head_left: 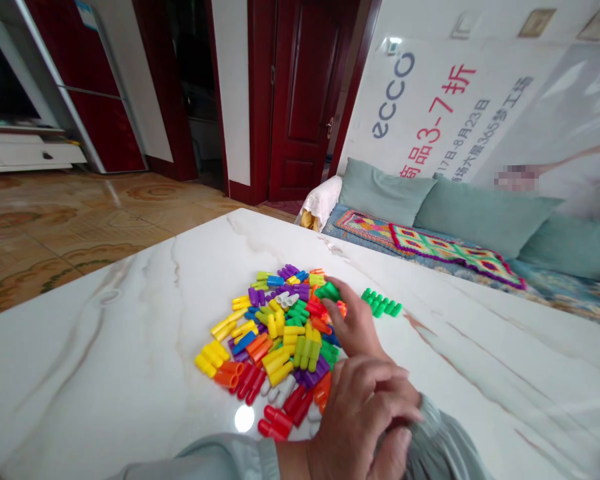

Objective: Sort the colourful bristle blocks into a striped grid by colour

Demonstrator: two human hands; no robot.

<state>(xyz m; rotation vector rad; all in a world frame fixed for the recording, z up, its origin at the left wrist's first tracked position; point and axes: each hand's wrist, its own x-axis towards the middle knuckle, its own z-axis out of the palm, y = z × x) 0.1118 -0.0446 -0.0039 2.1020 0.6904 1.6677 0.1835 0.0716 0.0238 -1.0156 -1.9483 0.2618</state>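
A heap of small bright plastic peg blocks (275,333) in yellow, red, purple, green, orange, blue and white lies on a white marble table (130,347). My right hand (355,323) reaches into the heap's far right side, finger and thumb pinching a green block (327,291). My left hand (360,413) lies palm down across my right wrist at the heap's near edge, fingers loosely spread, nothing seen in it. A short row of joined green blocks (381,303) rests apart, just right of the heap.
Beyond the table's far edge stands a sofa with teal cushions (480,213) and a colourful crocheted mat (445,250). A dark red door (305,100) and a tiled floor (55,227) lie to the left. A large printed banner covers the wall.
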